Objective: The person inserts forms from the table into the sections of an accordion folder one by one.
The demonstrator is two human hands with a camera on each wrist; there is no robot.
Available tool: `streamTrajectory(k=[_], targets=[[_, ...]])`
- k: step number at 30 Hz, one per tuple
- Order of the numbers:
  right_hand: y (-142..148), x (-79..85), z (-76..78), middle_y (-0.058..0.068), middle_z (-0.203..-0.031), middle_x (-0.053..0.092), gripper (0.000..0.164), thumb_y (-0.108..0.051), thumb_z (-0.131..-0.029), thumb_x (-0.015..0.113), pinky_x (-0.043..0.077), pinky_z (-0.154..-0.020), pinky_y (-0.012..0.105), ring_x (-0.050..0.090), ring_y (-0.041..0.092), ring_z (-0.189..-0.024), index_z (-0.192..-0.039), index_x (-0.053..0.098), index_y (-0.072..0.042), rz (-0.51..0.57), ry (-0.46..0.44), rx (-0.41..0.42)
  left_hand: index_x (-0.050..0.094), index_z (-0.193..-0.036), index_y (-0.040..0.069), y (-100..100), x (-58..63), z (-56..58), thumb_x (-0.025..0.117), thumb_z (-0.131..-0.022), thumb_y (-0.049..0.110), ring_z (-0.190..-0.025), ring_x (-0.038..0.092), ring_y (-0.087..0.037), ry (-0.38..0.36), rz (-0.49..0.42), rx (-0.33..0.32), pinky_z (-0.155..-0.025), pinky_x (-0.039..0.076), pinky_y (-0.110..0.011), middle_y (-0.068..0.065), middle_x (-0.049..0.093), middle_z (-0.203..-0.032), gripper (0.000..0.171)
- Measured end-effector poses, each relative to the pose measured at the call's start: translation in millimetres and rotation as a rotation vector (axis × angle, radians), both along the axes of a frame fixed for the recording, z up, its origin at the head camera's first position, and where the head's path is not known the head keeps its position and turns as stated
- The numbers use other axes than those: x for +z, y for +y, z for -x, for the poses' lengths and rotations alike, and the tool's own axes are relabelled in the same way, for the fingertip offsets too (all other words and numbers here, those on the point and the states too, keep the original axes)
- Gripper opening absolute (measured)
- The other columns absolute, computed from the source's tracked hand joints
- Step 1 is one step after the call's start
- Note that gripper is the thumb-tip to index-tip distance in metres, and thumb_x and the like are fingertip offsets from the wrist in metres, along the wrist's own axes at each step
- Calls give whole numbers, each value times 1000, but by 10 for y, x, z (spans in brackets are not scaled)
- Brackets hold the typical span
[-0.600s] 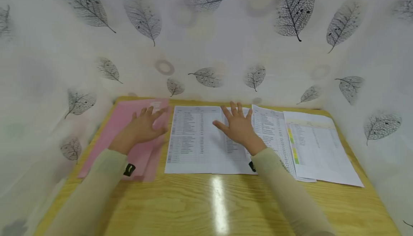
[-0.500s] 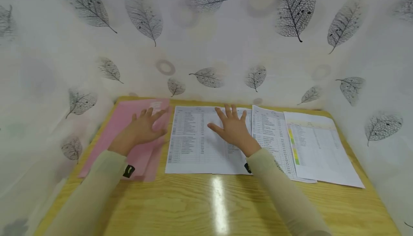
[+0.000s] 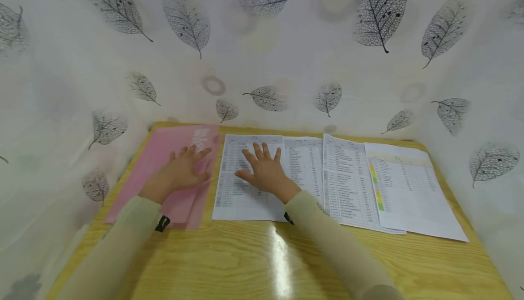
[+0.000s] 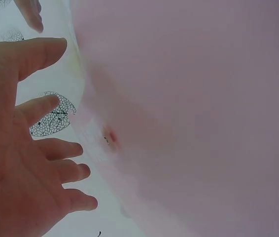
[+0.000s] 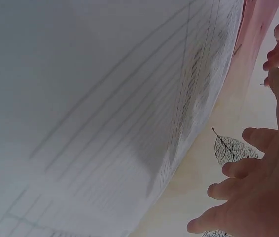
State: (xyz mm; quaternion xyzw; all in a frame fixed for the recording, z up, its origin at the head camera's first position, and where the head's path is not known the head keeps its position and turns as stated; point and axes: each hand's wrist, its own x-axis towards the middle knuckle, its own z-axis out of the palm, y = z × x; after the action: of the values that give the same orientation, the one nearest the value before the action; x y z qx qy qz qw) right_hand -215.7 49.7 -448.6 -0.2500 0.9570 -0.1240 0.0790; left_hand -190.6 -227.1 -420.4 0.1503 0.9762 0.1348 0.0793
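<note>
A pink folder (image 3: 141, 165) with white lettering lies flat at the table's left. Over it is my left hand (image 3: 178, 172), fingers spread and holding nothing. In the left wrist view the fingers (image 4: 63, 173) look raised off the pink surface. My right hand (image 3: 266, 170) is above the leftmost printed sheet (image 3: 233, 206), its fingers also spread and nothing in them. The right wrist view shows a gap between that hand (image 5: 258, 197) and the lined paper (image 5: 105, 123). Part of the leftmost sheet is hidden beneath the right hand and forearm.
Right of it lie a second printed sheet (image 3: 303, 161), a third (image 3: 348, 181) and a fourth with yellow and green marks (image 3: 417, 195), partly overlapping. The wooden table (image 3: 229, 259) is bounded by leaf-patterned cloth (image 3: 286, 63) behind and at both sides.
My right hand has moved left, from above the second sheet to above the leftmost one. The left hand has stayed nearly in place over the folder. The head view has shifted slightly.
</note>
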Motion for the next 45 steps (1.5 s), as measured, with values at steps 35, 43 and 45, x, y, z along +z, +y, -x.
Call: streamTrajectory(k=[35, 43, 45], targets=[[-676, -182, -156, 17, -175, 16, 61, -59, -107, 45, 11, -121, 77, 13, 49, -160, -164, 36, -38, -87, -111, 214, 35, -166, 18, 0, -166, -29, 67, -97, 36, -150, 22, -66, -84, -5, 35, -103, 28, -88, -40, 19, -165, 78], [-682, -187, -139, 14, -175, 16, 62, -61, -106, 46, 14, -122, 76, 13, 46, -161, -164, 36, -40, -111, -112, 211, 36, -165, 16, -29, -129, -12, 69, -93, 26, -147, 26, -68, -96, -14, 24, -103, 36, -83, -43, 21, -163, 80], [-689, -199, -134, 14, -175, 15, 62, -61, -106, 46, 14, -122, 76, 13, 46, -161, -164, 36, -40, -114, -116, 210, 36, -165, 14, -53, -108, -11, 69, -93, 24, -143, 31, -70, -75, -22, -1, -102, 40, -81, -45, 23, -161, 79]])
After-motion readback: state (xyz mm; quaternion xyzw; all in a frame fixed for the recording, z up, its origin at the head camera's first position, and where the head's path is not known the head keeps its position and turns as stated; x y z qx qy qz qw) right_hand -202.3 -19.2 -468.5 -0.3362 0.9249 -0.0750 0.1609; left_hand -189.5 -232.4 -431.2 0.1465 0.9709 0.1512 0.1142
